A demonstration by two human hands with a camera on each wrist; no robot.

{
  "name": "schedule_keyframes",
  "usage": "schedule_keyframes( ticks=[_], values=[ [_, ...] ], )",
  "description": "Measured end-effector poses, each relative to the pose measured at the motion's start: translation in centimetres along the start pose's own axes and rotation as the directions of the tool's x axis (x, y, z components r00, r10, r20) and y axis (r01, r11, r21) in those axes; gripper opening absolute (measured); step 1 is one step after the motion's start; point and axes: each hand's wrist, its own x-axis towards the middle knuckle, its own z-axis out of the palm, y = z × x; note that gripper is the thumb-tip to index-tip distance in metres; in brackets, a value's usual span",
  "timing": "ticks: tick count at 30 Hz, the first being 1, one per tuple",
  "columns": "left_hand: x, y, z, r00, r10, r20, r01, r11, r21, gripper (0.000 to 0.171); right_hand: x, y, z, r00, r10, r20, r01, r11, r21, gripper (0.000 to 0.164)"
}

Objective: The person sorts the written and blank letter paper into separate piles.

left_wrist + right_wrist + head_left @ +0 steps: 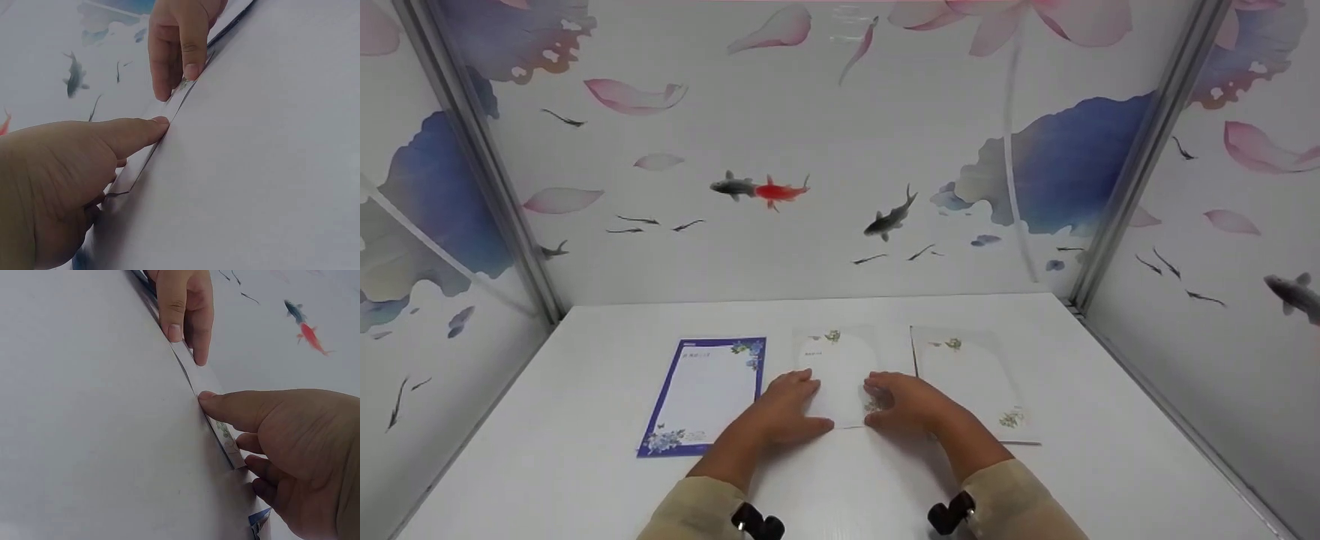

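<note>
A pale sheet of letter paper (840, 360) with small printed flowers lies between my two hands. My left hand (791, 409) touches its left side, fingers along the edge and thumb stretched over the near edge. Against the right side rests my right hand (911, 405), its thumb at the near edge and fingertips farther up, partly covering a printed flower. In the left wrist view, the near edge of the paper (179, 104) bows slightly between the thumbs. The right wrist view shows the left hand (183, 309) at the far end of that edge.
To the left lies blue-bordered letter paper (705, 394), its right side partly behind the left hand. On the right, a similar pale flowered letter paper (971, 382) shows a dark left edge. The white table (840, 495) meets panels (810, 255) printed with fish and petals.
</note>
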Motion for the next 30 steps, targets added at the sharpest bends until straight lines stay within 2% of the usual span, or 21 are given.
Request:
schedule_keyframes(
  ticks=[6, 13, 18, 24, 27, 30],
  values=[
    [-0.1, 0.1, -0.2, 1.0, 0.012, -0.006, -0.012, 1.0, 0.015, 0.085, 0.3, 0.3, 0.0, 0.999, -0.048, 0.008, 0.048, 0.998, -0.047, 0.064],
    [0.1, 0.0, -0.1, 1.0, -0.009, -0.016, 0.009, 1.0, -0.014, 0.078, 0.3, 0.0, 0.1, 1.0, -0.003, -0.03, 0.002, 0.999, -0.042, 0.06],
    [0.3, 0.2, -0.2, 0.997, -0.05, -0.063, 0.046, 0.998, -0.052, 0.063, 0.7, 0.0, 0.2, 0.997, -0.004, -0.082, 0.003, 1.0, -0.015, 0.052],
    [0.4, 0.2, -0.1, 0.988, -0.045, -0.147, 0.042, 0.999, -0.028, 0.047, 1.1, 0.5, 0.2, 0.992, -0.02, -0.128, 0.021, 1.0, 0.004, 0.043],
    [0.4, 0.3, -0.1, 0.98, -0.059, -0.189, 0.053, 0.998, -0.035, 0.042, 1.1, 0.4, 0.2, 0.991, -0.011, -0.136, 0.016, 0.999, 0.034, 0.042],
    [0.3, 0.5, -0.1, 0.974, -0.086, -0.208, 0.071, 0.994, -0.079, 0.042, 1.0, 0.1, 0.3, 0.989, 0.008, -0.146, 0.003, 0.997, 0.077, 0.042]
  ],
)
